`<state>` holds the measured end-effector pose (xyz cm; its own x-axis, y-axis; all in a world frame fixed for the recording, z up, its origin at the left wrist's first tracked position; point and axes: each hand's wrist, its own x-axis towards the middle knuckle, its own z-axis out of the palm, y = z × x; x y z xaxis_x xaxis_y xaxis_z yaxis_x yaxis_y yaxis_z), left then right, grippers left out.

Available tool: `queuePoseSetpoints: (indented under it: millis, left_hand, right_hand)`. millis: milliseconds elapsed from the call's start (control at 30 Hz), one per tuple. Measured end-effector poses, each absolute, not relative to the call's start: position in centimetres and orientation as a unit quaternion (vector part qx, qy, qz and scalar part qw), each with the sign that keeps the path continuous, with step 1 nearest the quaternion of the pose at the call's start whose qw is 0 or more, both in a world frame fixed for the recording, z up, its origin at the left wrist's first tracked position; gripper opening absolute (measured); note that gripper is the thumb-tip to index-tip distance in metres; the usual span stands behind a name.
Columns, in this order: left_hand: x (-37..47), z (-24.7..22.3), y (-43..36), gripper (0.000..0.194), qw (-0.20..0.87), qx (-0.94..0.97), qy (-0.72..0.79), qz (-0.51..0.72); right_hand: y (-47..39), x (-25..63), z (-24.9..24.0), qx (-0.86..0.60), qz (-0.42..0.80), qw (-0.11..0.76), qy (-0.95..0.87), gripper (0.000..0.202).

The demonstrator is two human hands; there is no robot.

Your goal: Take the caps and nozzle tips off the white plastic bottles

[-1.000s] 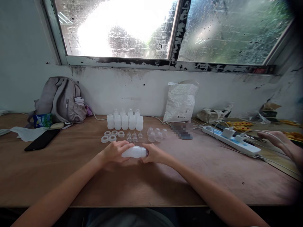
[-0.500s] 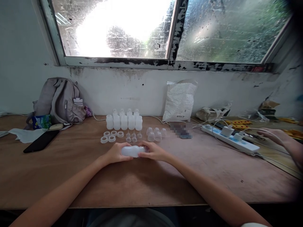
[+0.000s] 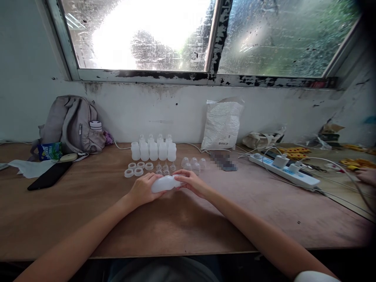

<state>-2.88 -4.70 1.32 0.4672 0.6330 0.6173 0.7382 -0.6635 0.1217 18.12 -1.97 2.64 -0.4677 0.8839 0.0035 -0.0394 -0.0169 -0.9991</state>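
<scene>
A white translucent baby bottle (image 3: 164,183) lies across my two hands above the table. Wrapped around its base end is my left hand (image 3: 142,190), closed on the body. My right hand (image 3: 192,183) pinches the neck end; its fingers hide what sits there. Just beyond my hands stand several white bottles (image 3: 153,152) in a row, with clear-topped pieces (image 3: 150,138) behind. White collar rings (image 3: 138,171) lie in front of them at the left. Clear teats (image 3: 166,168) are beside the rings, and clear dome caps (image 3: 185,161) are partly behind my right hand.
A black phone (image 3: 49,176) and a grey backpack (image 3: 73,125) are on the left. A white padded bag (image 3: 223,123) leans on the wall. On the right are a power strip (image 3: 302,179) with plugged chargers and cables, and another person's hand (image 3: 367,175).
The bottle's neck end has tilted up, and my right hand has shifted slightly upward around it. The other person's hand has drawn back toward the right edge.
</scene>
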Motion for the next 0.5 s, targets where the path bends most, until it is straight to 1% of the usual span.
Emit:
queuePoseSetpoints:
  millis: [133, 300, 400, 467, 500]
  left_hand:
    - [-2.88, 1.37, -4.77, 0.048, 0.073, -0.854, -0.404, -0.32]
    - [-2.73, 1.47, -5.06, 0.041, 0.059, -0.851, -0.414, -0.316]
    - [-2.68, 1.33, -5.05, 0.041, 0.056, -0.85, -0.412, -0.323]
    - [-2.66, 1.19, -4.95, 0.041, 0.065, -0.849, -0.407, -0.33]
    - [-2.66, 1.12, -4.9, 0.042, 0.075, -0.85, -0.402, -0.332]
  right_hand:
    - [-1.91, 18.16, 2.63, -0.357, 0.599, 0.39, -0.601, 0.03]
    - [-2.3, 17.92, 2.79, -0.342, 0.557, 0.398, -0.644, 0.024]
    - [-2.53, 17.94, 3.2, -0.329, 0.548, 0.401, -0.656, 0.025]
    - [-2.49, 18.14, 3.34, -0.342, 0.57, 0.38, -0.643, 0.028]
    - [-2.4, 18.3, 3.32, -0.359, 0.589, 0.354, -0.631, 0.031]
